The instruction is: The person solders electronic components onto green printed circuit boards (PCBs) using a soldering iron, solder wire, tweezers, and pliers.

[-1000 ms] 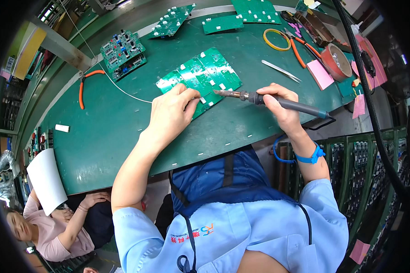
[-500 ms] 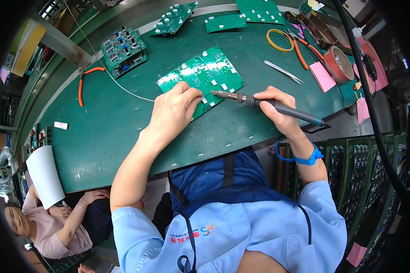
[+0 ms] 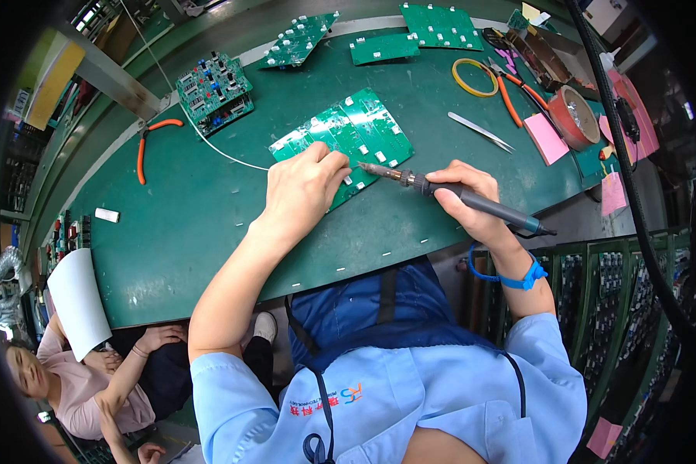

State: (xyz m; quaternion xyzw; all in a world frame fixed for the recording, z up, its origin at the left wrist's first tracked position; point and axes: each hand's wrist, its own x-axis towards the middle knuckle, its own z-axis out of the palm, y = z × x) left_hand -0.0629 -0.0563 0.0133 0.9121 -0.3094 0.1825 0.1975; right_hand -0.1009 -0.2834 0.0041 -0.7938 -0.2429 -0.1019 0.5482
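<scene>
A green circuit board (image 3: 390,138) with small white connectors lies tilted on the bench in front of me. My left hand (image 3: 303,189) is closed over its near left part, thumb and fingers pinched. Thin pale solder wire (image 3: 226,158) runs down from the upper left into that hand; its end is hidden by the fingers. My right hand (image 3: 472,205) grips a dark soldering iron (image 3: 496,206) like a pen. The iron's tip points left, close to the left fingertips over the board; whether it touches cannot be made out.
Stacked populated boards (image 3: 215,87) and orange-handled cutters (image 3: 147,147) are at the left. More green boards (image 3: 384,48) line the back. Tweezers (image 3: 479,130), a yellow ring (image 3: 475,78), orange-handled pliers (image 3: 510,100) and a tape roll (image 3: 574,117) lie right. A person (image 3: 104,371) sits lower left.
The iron's handle end has dipped, so it slopes more steeply, its tip staying near the left fingers. My left hand has shifted slightly right. The whole view has moved a little.
</scene>
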